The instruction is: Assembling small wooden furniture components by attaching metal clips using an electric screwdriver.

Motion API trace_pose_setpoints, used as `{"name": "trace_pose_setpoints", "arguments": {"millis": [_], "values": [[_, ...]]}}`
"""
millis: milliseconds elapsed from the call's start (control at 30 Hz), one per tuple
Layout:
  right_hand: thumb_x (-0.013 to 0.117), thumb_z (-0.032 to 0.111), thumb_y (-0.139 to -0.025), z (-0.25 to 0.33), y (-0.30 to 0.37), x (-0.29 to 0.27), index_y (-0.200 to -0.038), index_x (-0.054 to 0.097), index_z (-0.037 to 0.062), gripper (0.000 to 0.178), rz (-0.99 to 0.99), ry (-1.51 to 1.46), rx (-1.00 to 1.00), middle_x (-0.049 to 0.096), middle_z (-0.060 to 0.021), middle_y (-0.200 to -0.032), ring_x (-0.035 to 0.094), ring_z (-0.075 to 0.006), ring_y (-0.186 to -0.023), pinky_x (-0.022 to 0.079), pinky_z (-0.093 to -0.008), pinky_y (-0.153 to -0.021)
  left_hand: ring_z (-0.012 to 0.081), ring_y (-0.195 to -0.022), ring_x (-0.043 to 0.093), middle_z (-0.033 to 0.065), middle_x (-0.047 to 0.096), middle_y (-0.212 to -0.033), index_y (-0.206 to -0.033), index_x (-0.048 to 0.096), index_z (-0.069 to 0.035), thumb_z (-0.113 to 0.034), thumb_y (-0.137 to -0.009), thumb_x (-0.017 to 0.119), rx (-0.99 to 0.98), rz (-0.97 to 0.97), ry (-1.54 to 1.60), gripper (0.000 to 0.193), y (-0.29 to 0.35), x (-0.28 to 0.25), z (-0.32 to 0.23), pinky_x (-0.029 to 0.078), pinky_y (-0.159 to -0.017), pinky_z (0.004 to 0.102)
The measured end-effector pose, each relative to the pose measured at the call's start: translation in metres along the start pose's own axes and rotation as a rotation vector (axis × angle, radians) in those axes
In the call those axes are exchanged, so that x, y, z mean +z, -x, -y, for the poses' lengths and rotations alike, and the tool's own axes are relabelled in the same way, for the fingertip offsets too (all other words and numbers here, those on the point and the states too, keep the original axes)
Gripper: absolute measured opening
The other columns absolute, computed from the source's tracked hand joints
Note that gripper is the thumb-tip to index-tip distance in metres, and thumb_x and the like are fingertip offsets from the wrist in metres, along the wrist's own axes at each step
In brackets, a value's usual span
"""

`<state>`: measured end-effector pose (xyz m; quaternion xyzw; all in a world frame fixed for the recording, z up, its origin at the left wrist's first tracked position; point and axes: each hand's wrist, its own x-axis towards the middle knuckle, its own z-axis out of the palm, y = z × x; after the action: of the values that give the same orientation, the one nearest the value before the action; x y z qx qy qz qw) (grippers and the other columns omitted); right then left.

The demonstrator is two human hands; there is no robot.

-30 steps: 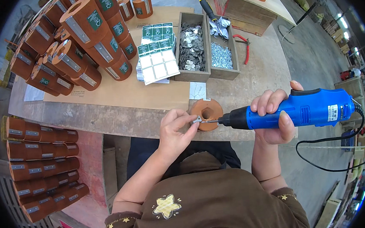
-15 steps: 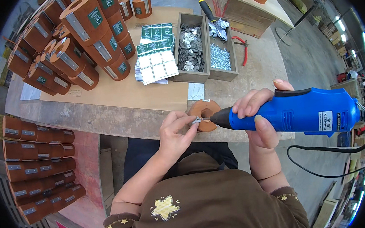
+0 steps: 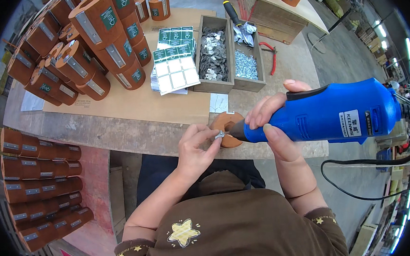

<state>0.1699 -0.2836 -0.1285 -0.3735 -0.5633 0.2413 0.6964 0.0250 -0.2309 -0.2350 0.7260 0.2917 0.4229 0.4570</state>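
My right hand point(image 3: 280, 131) is wrapped round a blue corded electric screwdriver point(image 3: 330, 112), which lies almost level and points left. Its dark nose point(image 3: 239, 132) reaches over a reddish-brown ring-shaped piece point(image 3: 230, 142) with a central hole, at the near edge of the bench. Between thumb and fingertips, my left hand point(image 3: 194, 148) pinches a small metal tab point(image 3: 220, 134) in front of the screwdriver's tip. The bit is close to the tab; whether a screw sits between them is too small to tell.
Two wooden trays hold grey metal tabs point(image 3: 213, 56) and small screws point(image 3: 246, 64). Label sheets point(image 3: 175, 73) lie left of them, beside stacked brown cylinders point(image 3: 93, 21). Red-handled pliers point(image 3: 273, 61) lie to the right. The screwdriver's black cord point(image 3: 357, 194) loops down at the right.
The screwdriver and my right hand have moved a little left, bringing the nose nearer the metal tab; its rear end has risen slightly. My left hand keeps its pinch.
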Motion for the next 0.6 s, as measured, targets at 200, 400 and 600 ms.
{"name": "trace_pose_setpoints", "arguments": {"millis": [200, 400, 600], "values": [[0.061, -0.002, -0.066, 0.001, -0.008, 0.002, -0.115, 0.028, -0.0012, 0.06, 0.089, 0.013, 0.079, 0.054, -0.0047, -0.069, 0.052, -0.0092, -0.063, 0.04, -0.0199, -0.058, 0.0177, -0.066, 0.054, 0.0079, 0.053, -0.076, -0.079, 0.062, -0.001, -0.003, -0.064, 0.065, 0.02, 0.006, -0.042, 0.015, -0.003, -0.001, -0.002, 0.043, -0.059, 0.0262], [0.058, -0.003, -0.065, 0.002, -0.014, 0.007, -0.115, 0.027, 0.0005, 0.059, 0.159, 0.143, 0.118, 0.052, -0.0084, -0.065, 0.053, -0.0177, -0.059, 0.046, -0.0283, -0.058, 0.0225, -0.072, 0.053, 0.0087, 0.053, -0.077, -0.077, 0.062, -0.003, -0.004, -0.062, 0.066, 0.049, 0.015, -0.093, 0.016, -0.004, 0.0, -0.002, 0.043, -0.066, 0.0324], [0.057, -0.005, -0.065, 0.005, -0.011, 0.011, -0.115, 0.027, 0.0006, 0.058, 0.148, 0.126, 0.138, 0.052, -0.0086, -0.065, 0.054, -0.0174, -0.06, 0.046, -0.0278, -0.059, 0.0284, -0.09, 0.052, 0.0132, 0.054, -0.098, -0.077, 0.062, -0.003, -0.006, -0.061, 0.067, 0.13, 0.086, -0.155, 0.017, -0.009, 0.005, 0.002, 0.04, -0.078, 0.0365]]}}
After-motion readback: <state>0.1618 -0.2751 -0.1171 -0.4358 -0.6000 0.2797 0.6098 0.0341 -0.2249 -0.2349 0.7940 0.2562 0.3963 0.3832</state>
